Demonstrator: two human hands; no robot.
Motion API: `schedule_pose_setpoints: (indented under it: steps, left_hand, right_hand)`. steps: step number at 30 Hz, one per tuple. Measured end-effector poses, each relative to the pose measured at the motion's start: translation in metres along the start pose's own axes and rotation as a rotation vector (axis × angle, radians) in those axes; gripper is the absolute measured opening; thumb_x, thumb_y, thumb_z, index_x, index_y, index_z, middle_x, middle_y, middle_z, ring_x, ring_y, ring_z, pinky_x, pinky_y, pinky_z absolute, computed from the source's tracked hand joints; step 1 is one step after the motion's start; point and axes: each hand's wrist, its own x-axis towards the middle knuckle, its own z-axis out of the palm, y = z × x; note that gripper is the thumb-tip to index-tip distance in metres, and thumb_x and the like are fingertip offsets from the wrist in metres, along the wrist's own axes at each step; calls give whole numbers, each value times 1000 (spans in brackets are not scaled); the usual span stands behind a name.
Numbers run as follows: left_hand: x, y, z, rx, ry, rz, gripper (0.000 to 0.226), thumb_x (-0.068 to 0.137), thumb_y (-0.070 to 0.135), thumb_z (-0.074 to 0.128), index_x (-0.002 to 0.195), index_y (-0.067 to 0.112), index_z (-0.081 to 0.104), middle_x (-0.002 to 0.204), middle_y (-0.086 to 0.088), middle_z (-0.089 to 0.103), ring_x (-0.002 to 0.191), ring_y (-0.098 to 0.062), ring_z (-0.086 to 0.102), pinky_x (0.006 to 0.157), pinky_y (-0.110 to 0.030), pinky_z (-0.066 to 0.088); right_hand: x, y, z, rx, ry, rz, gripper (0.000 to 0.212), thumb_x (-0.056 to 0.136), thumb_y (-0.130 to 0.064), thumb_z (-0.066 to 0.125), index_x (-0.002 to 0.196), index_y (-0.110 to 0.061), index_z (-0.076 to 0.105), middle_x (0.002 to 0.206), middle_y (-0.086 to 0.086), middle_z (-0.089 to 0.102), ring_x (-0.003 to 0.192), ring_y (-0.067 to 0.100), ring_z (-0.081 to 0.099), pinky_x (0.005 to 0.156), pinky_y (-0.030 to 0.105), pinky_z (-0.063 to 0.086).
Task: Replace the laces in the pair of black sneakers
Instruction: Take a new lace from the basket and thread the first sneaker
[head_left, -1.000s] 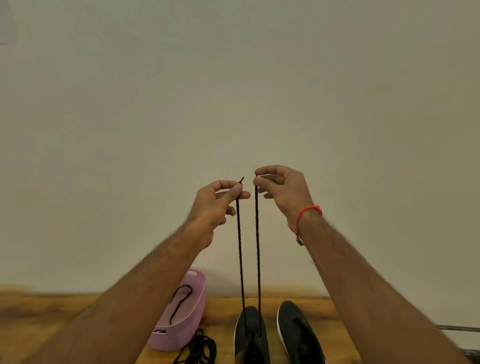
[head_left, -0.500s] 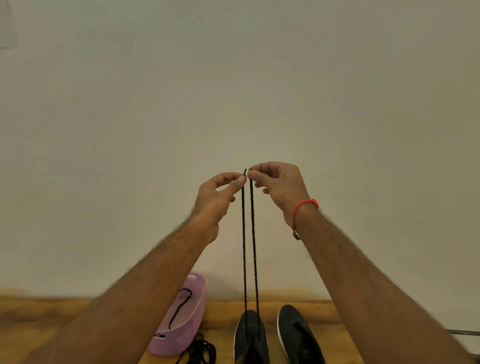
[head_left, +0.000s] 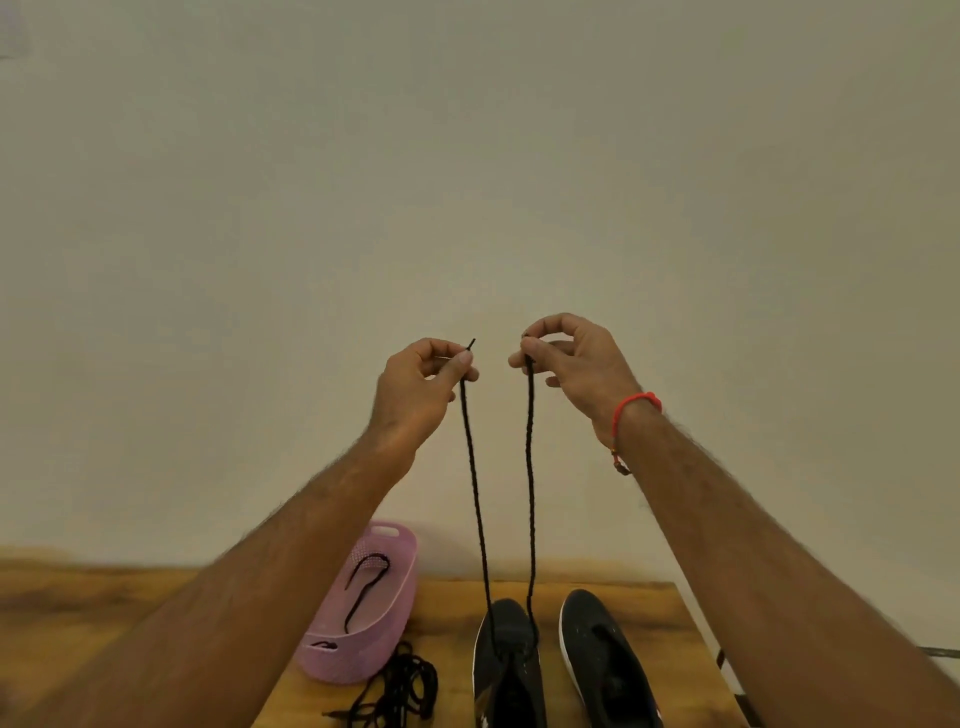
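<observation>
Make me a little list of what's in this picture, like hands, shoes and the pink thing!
left hand: pinches one end of the lace, raised high
right hand: pinches the other end, level with the left, a gap between them
lace: black, both strands run down into the left sneaker
left sneaker: black, on the table, lace threaded through it
right sneaker: black, beside it, no lace visible
pink basket: holds one black lace
loose laces: black tangle in front of the basket
table: wooden
</observation>
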Motion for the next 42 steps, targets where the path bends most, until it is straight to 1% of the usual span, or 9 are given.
schedule_pose_setpoints:
  steps: [7, 12, 20, 26, 31, 35, 39, 40, 42]
  left_hand:
    - [-16, -114, -18, 705, -13, 197, 5, 99, 35, 61, 101, 37, 57, 88, 19, 72, 65, -6, 58, 80, -43, 53]
    - [-60, -204, -8, 726, -139, 59, 12, 95, 45, 63, 100, 37, 72, 98, 20, 73, 90, -5, 66, 84, -43, 54]
    - [-119, -305, 25, 789, -401, -285, 19, 95, 46, 64, 104, 33, 75, 100, 17, 73, 94, -5, 66, 80, -33, 55]
    - [-124, -305, 60, 955, -617, -352, 44, 88, 77, 48, 99, 38, 67, 111, 17, 56, 104, -9, 56, 88, -43, 52]
    - [-131, -296, 75, 881, -677, -403, 49, 83, 80, 52, 99, 35, 66, 101, 17, 57, 91, -5, 54, 67, -29, 43]
    - [-133, -304, 76, 767, -698, -510, 37, 94, 63, 51, 97, 33, 72, 89, 15, 68, 81, -3, 63, 69, -31, 54]
    - [-128, -310, 72, 512, -675, -670, 29, 104, 34, 51, 87, 23, 72, 68, 7, 61, 62, -6, 56, 62, -28, 46]
    - [-128, -310, 71, 453, -669, -725, 28, 104, 30, 51, 91, 20, 73, 70, 7, 62, 63, -5, 55, 61, -24, 44]
    - [-127, -311, 68, 371, -658, -800, 25, 104, 27, 52, 93, 23, 73, 83, 7, 67, 69, -4, 59, 63, -20, 43]
  right_hand:
    - [-17, 95, -2, -241, -38, 140, 3, 90, -19, 72, 91, -18, 69, 77, -3, 76, 81, 5, 71, 80, 24, 50]
    - [-53, 185, 11, -333, -143, 313, 6, 87, -14, 75, 89, -19, 74, 85, -6, 76, 90, 9, 70, 92, 29, 54]
    - [-100, 292, 42, -422, -250, 505, 11, 87, -20, 76, 85, -30, 71, 86, -15, 72, 83, -6, 63, 65, 5, 43]
    - [-103, 326, 56, -548, -372, 518, 9, 90, -21, 71, 84, -27, 72, 83, -16, 66, 80, -2, 60, 62, 4, 39]
    - [-109, 328, 63, -499, -392, 590, 10, 90, -23, 68, 81, -23, 72, 82, -13, 67, 81, 4, 62, 67, 17, 49]
    - [-114, 328, 69, -527, -505, 584, 13, 89, -22, 69, 78, -25, 75, 87, -15, 69, 84, -2, 62, 62, 8, 41]
    - [-118, 323, 70, -517, -520, 560, 11, 90, -18, 69, 83, -17, 78, 84, -16, 62, 80, -9, 53, 73, -2, 39]
    - [-119, 322, 72, -517, -509, 552, 10, 89, -19, 70, 83, -17, 78, 84, -17, 58, 83, -8, 52, 84, 1, 40]
    - [-123, 324, 77, -542, -487, 526, 9, 87, -24, 72, 79, -26, 75, 92, -19, 52, 100, 3, 52, 106, 28, 41]
